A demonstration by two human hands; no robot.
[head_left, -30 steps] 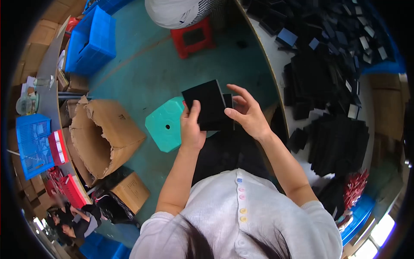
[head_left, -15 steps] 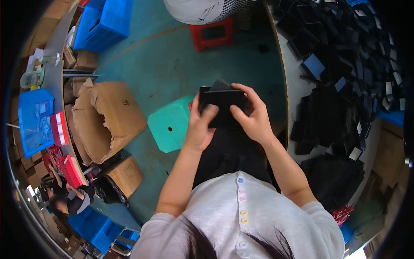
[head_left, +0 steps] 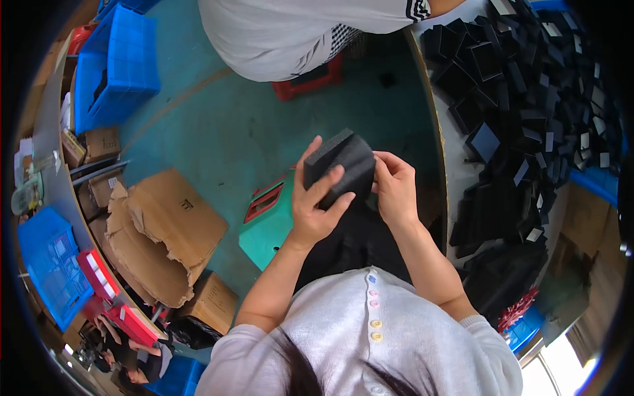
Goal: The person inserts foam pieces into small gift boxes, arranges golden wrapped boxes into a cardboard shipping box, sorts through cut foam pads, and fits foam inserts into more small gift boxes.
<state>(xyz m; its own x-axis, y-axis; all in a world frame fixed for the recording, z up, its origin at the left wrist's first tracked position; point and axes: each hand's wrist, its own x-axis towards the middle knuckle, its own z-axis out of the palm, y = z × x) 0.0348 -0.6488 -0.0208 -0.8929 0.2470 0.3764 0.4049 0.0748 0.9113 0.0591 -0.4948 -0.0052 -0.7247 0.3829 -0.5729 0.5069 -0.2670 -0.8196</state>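
Observation:
In front of my lap, a black foam block (head_left: pixel 350 170) with a rough grey edge is held tilted. My left hand (head_left: pixel 312 210) is wrapped round its left side, fingers spread across the face and thumb at the bottom. At its right edge, my right hand (head_left: pixel 397 193) has thumb and forefinger pinched together; the block hides part of the fingertips. Over to the right, many similar black boxes and pieces (head_left: pixel 485 63) lie heaped on a worktable (head_left: pixel 462 177).
A green stool (head_left: pixel 271 234) stands left of my knees, beside a torn cardboard box (head_left: pixel 181 208). Blue crates (head_left: pixel 122 72) are farther left. Ahead, a person in a white top (head_left: pixel 271 39) sits on a red stool (head_left: pixel 307 84). Other people work at lower left.
The black piece has been turned from flat to tilted, its rough edge now facing up. My right hand has shifted from its face to its right edge. The view has swung somewhat.

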